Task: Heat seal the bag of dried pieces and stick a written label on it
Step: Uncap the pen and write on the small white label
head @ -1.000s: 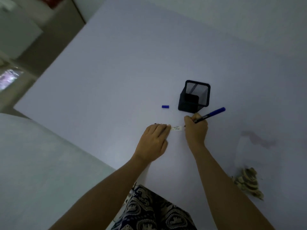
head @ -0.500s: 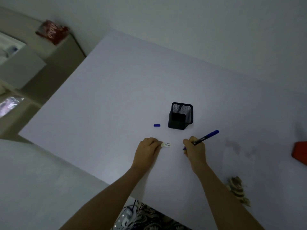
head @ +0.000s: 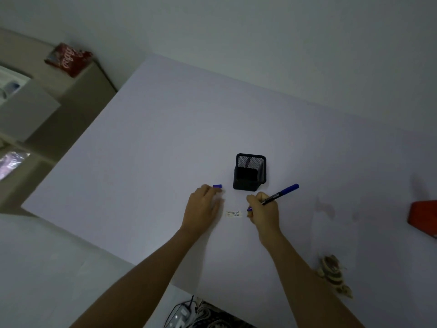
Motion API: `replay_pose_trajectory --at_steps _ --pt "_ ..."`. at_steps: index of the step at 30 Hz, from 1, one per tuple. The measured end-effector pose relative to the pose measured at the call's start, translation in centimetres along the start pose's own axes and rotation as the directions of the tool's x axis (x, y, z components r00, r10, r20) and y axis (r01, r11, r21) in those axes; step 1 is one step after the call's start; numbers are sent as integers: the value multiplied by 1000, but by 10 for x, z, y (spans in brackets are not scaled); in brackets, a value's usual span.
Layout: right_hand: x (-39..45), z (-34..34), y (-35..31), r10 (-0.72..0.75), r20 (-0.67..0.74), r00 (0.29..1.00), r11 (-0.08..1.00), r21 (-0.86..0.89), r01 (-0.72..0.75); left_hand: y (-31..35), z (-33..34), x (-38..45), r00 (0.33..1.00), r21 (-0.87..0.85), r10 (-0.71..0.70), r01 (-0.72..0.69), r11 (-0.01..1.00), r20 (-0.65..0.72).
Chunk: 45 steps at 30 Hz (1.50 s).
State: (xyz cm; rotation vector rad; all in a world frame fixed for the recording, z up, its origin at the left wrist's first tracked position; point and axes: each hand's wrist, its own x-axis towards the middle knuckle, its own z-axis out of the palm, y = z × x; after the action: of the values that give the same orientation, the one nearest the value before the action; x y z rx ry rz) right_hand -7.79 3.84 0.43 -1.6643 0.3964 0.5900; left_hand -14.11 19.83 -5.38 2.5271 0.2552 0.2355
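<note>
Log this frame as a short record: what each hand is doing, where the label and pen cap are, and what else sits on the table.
left hand: fingertips at the pen cap, grasp unclear
right hand: holding the pen, uncapped
label: written on, flat on the table between the hands, touched by neither
pen holder: black mesh, upright beyond the label
dried pieces: near right edge, bag outline unclear
red object: far right, cut off

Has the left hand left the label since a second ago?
Yes. The left hand has left the label and moved toward the pen cap, left of the mesh holder.
</note>
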Motion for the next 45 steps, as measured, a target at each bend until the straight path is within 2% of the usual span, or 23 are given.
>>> replay_pose_trajectory --at_steps 4,9,11,13,17,22,28,34,40,45 --pt "-5 9 -14 25 18 1000 990 141 -27 -2 -1 29 982 84 -177 172 982 59" --pt "-16 10 -44 -96 166 981 995 52 88 -8 -1 39 977 137 -169 151 979 128" --pt "-21 9 -55 -97 185 978 993 83 83 -3 -7 39 973 37 -209 207 978 97" --pt "-25 7 -65 -37 190 981 981 196 -1 10 -23 40 968 -149 -242 249 957 59" --pt "-34 10 -84 -64 188 980 966 258 13 47 -73 42 981 -413 -190 163 896 -26" --pt "-59 11 -114 -156 223 962 944 320 78 81 -130 40 995 -533 -99 71 843 -23" --pt "-88 14 -148 -286 227 931 918 344 198 99 -169 38 993 -575 -56 -15 818 -107" --pt "-109 19 -159 -350 251 902 911 315 265 106 -193 36 989 -549 -3 -81 832 -150" --pt "-126 23 -159 -380 197 904 880 377 288 107 -203 27 986 -531 20 -106 841 -166" --pt "-134 26 -155 -420 203 885 891 279 359 112 -211 20 987 -520 72 -138 843 -145"
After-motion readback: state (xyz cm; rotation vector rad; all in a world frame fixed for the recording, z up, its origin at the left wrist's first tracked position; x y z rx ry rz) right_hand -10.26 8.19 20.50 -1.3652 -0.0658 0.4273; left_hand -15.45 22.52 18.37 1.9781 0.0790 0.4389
